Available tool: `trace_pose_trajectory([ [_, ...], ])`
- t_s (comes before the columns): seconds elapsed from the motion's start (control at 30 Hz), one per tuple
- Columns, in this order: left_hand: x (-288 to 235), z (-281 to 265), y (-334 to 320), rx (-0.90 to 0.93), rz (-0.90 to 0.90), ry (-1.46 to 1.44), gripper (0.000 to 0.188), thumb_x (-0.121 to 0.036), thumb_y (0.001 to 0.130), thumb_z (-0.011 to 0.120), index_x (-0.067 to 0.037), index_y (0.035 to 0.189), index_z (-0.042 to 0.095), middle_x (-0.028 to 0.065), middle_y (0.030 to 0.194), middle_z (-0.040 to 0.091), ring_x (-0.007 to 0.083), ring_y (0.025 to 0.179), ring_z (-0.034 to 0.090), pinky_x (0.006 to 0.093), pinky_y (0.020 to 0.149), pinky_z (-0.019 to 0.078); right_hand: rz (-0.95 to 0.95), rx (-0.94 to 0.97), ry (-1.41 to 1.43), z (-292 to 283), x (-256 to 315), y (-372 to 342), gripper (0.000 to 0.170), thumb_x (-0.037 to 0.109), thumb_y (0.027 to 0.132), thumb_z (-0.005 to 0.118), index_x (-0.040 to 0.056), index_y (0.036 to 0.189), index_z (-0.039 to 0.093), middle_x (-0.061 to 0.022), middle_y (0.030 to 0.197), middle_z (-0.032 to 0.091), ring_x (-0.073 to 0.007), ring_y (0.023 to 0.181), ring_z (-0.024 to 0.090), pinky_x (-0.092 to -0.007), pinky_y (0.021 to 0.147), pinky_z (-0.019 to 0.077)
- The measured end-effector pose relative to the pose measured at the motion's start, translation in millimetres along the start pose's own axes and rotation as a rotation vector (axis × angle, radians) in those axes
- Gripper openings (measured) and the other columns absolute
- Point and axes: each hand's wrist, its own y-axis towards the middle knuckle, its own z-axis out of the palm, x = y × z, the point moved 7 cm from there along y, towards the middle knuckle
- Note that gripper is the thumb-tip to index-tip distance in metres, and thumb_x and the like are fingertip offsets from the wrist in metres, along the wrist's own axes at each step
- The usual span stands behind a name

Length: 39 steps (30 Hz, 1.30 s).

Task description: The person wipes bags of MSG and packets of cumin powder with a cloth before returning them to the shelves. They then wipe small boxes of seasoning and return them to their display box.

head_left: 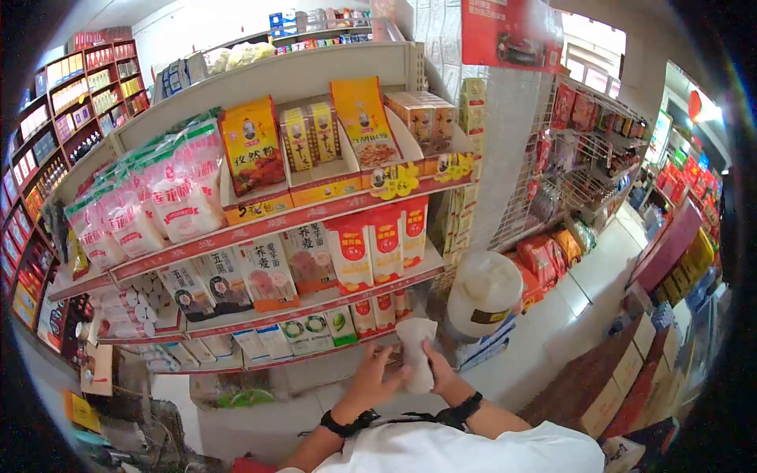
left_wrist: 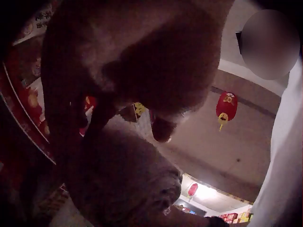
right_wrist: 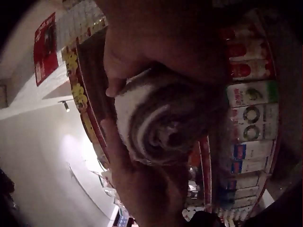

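A rolled white cloth (head_left: 416, 355) stands roughly upright between the two hands, before the lower shelves. The right hand (head_left: 446, 374) grips its right side; in the right wrist view that hand (right_wrist: 156, 52) curls round the roll (right_wrist: 158, 123), whose spiral end faces the camera. On the other side, the left hand (head_left: 378, 380) is beside the cloth with its fingers spread and loosely bent. In the dark left wrist view the left hand (left_wrist: 142, 56) hangs close over the cloth (left_wrist: 123, 165); whether its fingertips touch it cannot be made out.
Shelves (head_left: 307, 211) of seasoning packets, noodle bags and pink-white bags stand in front. Right of the cloth is a large white lidded container (head_left: 482, 296). A wire rack (head_left: 544, 185) holds goods further back, and cardboard boxes (head_left: 619, 378) lie at the right.
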Motion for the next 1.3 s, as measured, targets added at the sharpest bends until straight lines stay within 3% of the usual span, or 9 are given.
trace_pose_trajectory([
  [0.1,-8.1,-8.9,-16.2,0.046,-0.384,-0.308,0.038,-0.034,0.089,0.079,-0.002,0.104,0.068,0.0102,0.085,0.065,0.0173,0.075,0.062,0.034,0.067,0.051,-0.03,-0.059,0.046,-12.7,12.5,-28.5,0.073,0.067,0.096,0.055,0.0084,0.14,0.052,-0.0124,0.106,0.07,-0.0279,0.087,0.071,-0.0463,0.075,0.0603],
  [0.2,16.8,-12.4,-52.3,-0.048,-0.332,-0.137,0.033,-0.034,0.087,0.082,-0.004,0.082,0.069,0.0013,0.057,0.055,0.0107,0.055,0.051,0.0298,0.053,0.0433,-0.031,-0.085,0.137,-48.4,4.0,-36.1,0.069,0.069,0.096,0.055,0.0099,0.131,0.056,-0.0102,0.1,0.068,-0.0261,0.083,0.069,-0.0454,0.072,0.0593],
  [0.43,52.7,-13.7,-151.2,0.0,-0.479,0.045,0.04,-0.033,0.09,0.078,-0.001,0.069,0.064,0.0024,0.055,0.054,0.0095,0.054,0.048,0.0308,0.05,0.0377,-0.11,-0.174,0.043,-50.6,-0.6,-83.1,0.069,0.072,0.094,0.056,0.0112,0.125,0.056,-0.007,0.093,0.064,-0.0233,0.082,0.067,-0.0422,0.072,0.058],
  [0.5,52.9,-11.7,-179.6,-0.095,-0.837,-0.191,0.044,-0.032,0.093,0.074,0.001,0.067,0.061,0.004,0.056,0.053,0.0092,0.057,0.05,0.0305,0.054,0.0408,-0.052,-0.191,0.088,-73.3,-20.1,-85.4,0.067,0.071,0.094,0.056,0.013,0.128,0.055,-0.0071,0.093,0.064,-0.0218,0.083,0.066,-0.0397,0.073,0.0578],
  [0.9,73.2,37.5,-148.2,0.335,-0.533,-0.055,0.017,-0.015,0.097,0.06,-0.006,0.11,0.066,0.0138,0.09,0.071,0.0291,0.09,0.071,0.0409,0.079,0.0542,-0.097,-0.324,0.022,-62.8,-42.8,-114.2,0.062,0.064,0.095,0.063,0.0137,0.129,0.056,-0.0044,0.086,0.064,-0.0195,0.073,0.066,-0.0377,0.063,0.0569],
  [1.03,122.7,37.3,-154.6,0.364,-0.297,0.005,0.02,-0.016,0.093,0.066,-0.01,0.112,0.068,0.0144,0.092,0.072,0.0321,0.087,0.071,0.0424,0.079,0.0557,-0.175,-0.295,0.023,-77.4,-59.6,-98.4,0.058,0.052,0.101,0.059,0.0115,0.142,0.052,-0.0061,0.117,0.065,-0.0233,0.1,0.065,-0.0419,0.084,0.0564],
  [1.13,184.3,19.5,-187.9,0.425,-0.646,-0.237,0.028,-0.021,0.087,0.075,-0.011,0.112,0.069,0.014,0.093,0.073,0.0325,0.088,0.071,0.0427,0.08,0.0564,-0.182,-0.369,0.024,-45.0,-64.4,-95.0,0.059,0.05,0.1,0.062,0.0106,0.143,0.051,-0.0072,0.121,0.065,-0.0234,0.104,0.065,-0.0413,0.086,0.0563],
  [1.2,253.0,3.2,-229.7,0.373,-0.388,0.163,0.038,-0.03,0.08,0.082,-0.011,0.111,0.07,0.0129,0.091,0.074,0.0317,0.085,0.072,0.0426,0.081,0.0567,-0.182,-0.367,0.149,-5.5,-65.5,-83.8,0.054,0.05,0.098,0.065,0.0151,0.138,0.055,-0.0059,0.113,0.065,-0.0208,0.103,0.065,-0.0379,0.086,0.0551],
  [1.3,322.4,-44.3,-306.7,0.24,-0.535,0.299,0.039,-0.041,0.074,0.085,-0.01,0.096,0.073,0.013,0.085,0.074,0.0318,0.079,0.072,0.044,0.08,0.0572,-0.295,-0.431,0.016,2.2,-63.2,-28.8,0.055,0.042,0.1,0.065,0.0119,0.144,0.051,-0.0079,0.12,0.065,-0.0243,0.108,0.064,-0.04,0.091,0.0536],
])
